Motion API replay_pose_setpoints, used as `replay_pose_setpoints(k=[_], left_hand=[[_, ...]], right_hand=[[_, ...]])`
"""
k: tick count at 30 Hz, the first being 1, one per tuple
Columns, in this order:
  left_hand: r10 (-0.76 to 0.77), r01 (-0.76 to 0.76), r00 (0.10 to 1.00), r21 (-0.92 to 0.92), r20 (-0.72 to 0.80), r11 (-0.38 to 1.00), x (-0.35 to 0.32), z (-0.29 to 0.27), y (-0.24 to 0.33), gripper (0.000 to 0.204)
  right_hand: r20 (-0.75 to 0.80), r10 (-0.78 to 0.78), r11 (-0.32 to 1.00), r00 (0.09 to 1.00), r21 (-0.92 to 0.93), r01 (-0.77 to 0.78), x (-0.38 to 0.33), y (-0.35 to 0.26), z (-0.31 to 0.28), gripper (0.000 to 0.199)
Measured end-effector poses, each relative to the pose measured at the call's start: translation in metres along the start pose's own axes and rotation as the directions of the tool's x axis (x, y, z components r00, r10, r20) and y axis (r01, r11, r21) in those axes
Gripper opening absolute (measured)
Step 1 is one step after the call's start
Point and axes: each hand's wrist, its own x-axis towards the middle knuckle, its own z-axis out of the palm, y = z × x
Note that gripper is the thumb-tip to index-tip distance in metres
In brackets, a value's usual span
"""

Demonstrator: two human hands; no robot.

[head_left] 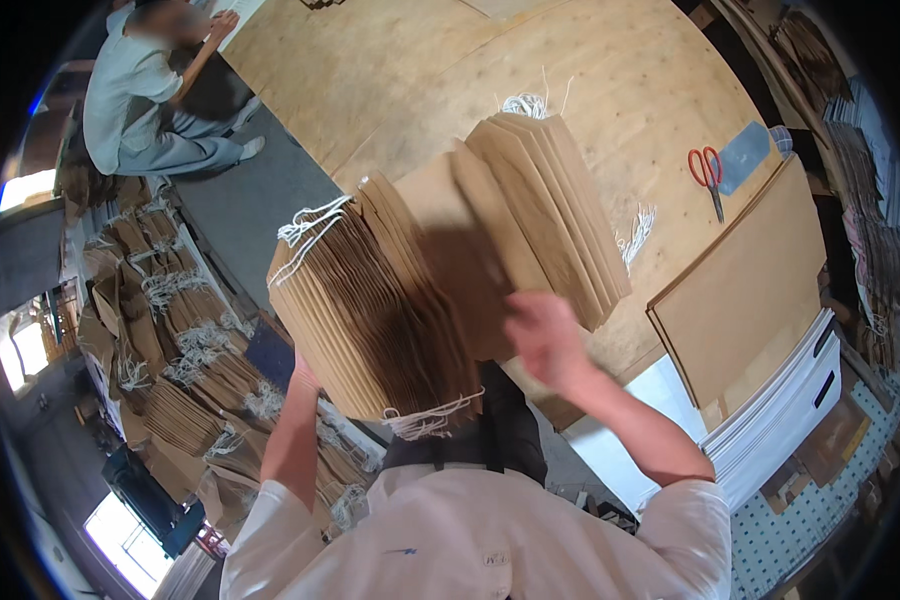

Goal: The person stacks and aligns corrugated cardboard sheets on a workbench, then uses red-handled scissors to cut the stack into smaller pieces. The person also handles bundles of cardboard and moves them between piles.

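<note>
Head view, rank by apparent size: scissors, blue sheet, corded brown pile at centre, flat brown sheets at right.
1. Corded brown pile
2. Flat brown sheets
3. Scissors and blue sheet: too alike to rank

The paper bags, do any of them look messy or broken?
A little messy! On the right-hand bunch of brown paper bags, the white strings at the far end look tangled, with loose ends poking out, while many strings on the left-hand bunch lie closer together. I can't see any rips.
</note>
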Motion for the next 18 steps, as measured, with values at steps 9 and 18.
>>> replay_pose_setpoints(k=[9,18], left_hand=[[0.029,-0.029,0.998,0.004,-0.051,1.000,0.009,-0.017,0.001,0.061],[0.106,-0.107,0.991,-0.008,-0.076,0.994,0.017,-0.021,0.004,0.065]], right_hand=[[0.693,0.002,0.946,0.721,0.233,-0.227,-0.011,-0.004,0.086,0.044],[0.872,0.331,-0.892,0.359,0.414,-0.182,0.022,0.007,0.159,0.050]])
